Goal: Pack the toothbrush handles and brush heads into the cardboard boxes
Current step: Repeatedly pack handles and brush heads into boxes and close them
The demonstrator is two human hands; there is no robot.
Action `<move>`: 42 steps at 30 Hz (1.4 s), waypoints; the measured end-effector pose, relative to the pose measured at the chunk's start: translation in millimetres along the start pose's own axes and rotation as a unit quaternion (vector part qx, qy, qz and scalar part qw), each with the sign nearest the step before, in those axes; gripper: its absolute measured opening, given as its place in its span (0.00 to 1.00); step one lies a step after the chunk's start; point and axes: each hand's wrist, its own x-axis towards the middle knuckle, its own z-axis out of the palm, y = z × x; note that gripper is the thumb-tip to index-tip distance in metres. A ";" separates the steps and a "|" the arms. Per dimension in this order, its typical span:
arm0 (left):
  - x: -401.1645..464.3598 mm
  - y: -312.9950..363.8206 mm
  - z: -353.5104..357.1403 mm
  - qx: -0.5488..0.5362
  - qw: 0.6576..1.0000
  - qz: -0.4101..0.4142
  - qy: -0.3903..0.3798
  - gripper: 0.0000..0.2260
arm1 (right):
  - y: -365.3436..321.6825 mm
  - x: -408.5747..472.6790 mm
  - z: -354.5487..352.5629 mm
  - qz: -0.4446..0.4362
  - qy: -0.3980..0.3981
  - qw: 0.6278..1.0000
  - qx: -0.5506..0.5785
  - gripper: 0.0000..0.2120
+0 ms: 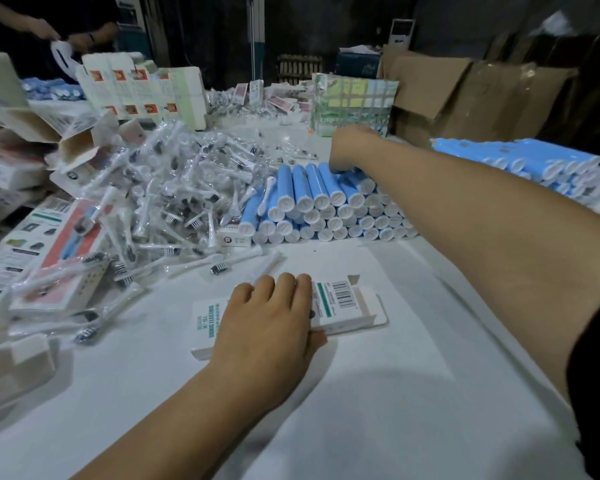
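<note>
Nearest, the left hand (269, 318) presses flat, fingers (284, 284) straight and together, on a white cardboard box (329, 308) with its right end flap open. Bare table (378, 393) spreads before it. Beyond the box, the right hand (349, 150) reaches onto stacked blue toothbrush handles (321, 202); its fingers are hidden. Bagged brush heads (174, 188) heap left of the stack.

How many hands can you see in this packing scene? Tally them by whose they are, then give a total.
Camera wearer's hands: 2, left hand on the white box, right hand at the blue handles
Other person's hands: 2
Total: 4
</note>
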 end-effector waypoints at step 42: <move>-4.3 2.1 -7.6 -0.022 0.997 -0.006 -0.071 0.22 | -139.8 -124.2 39.6 -0.422 0.012 0.906 -0.014 0.11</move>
